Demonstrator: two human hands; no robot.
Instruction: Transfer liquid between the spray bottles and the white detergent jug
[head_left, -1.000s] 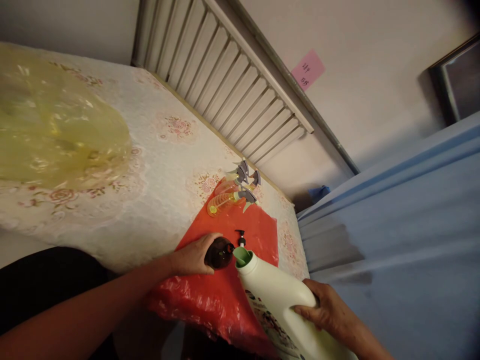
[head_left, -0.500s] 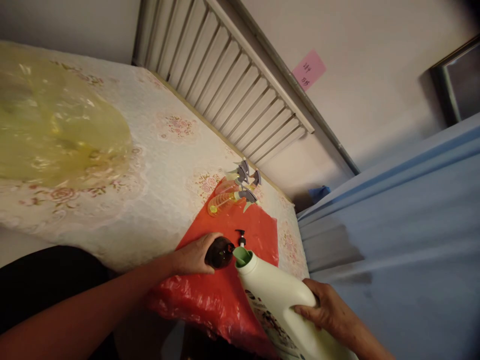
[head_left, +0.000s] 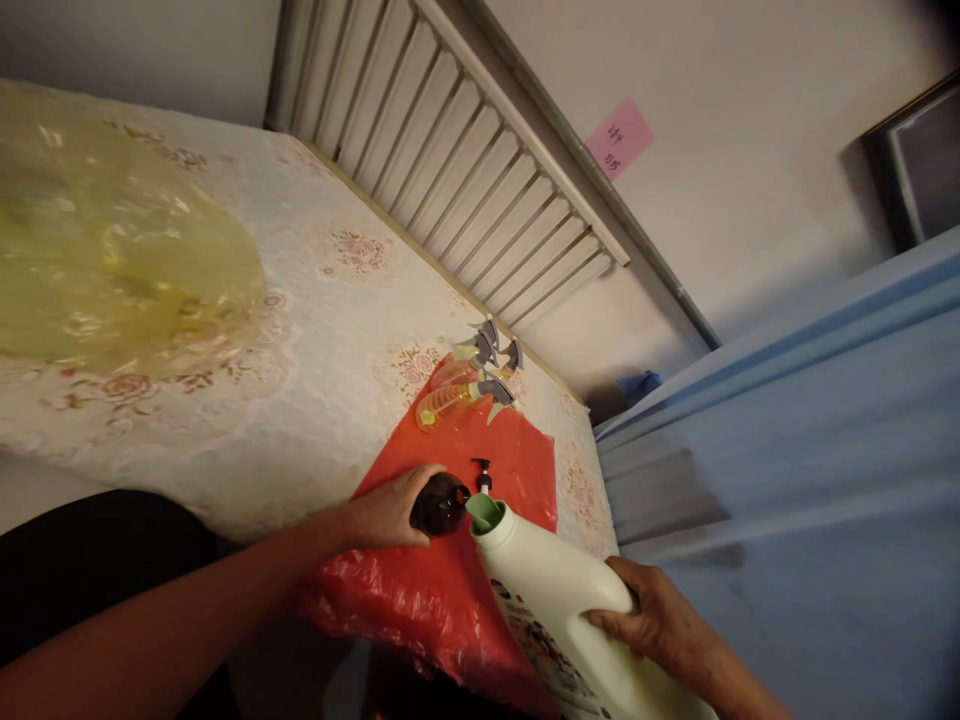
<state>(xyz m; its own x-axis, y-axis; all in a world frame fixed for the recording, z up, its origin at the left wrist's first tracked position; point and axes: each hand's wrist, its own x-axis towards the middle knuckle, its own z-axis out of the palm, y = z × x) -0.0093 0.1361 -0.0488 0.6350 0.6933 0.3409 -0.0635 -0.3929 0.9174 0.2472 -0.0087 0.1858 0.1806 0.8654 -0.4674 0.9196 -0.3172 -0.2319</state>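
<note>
My left hand [head_left: 390, 510] is wrapped around a dark brown bottle [head_left: 439, 505], its open neck turned to the right. My right hand [head_left: 652, 620] grips the handle of a large cream-white jug [head_left: 555, 580], which is tilted so that its green spout [head_left: 484, 512] meets the bottle's mouth. Whether liquid is flowing between them I cannot tell. Just behind the spout lies a black pump top [head_left: 484, 475] on a red plastic sheet [head_left: 517, 450]. The jug's printed label faces down and to the left, partly in shadow.
Several spray bottles [head_left: 457, 400] with grey trigger heads stand at the sheet's far edge. A yellow plastic bag [head_left: 120, 250] covers the left of the flower-patterned tablecloth [head_left: 315, 370]. Behind is a radiator [head_left: 442, 150]; a blue curtain [head_left: 810, 470] hangs at the right.
</note>
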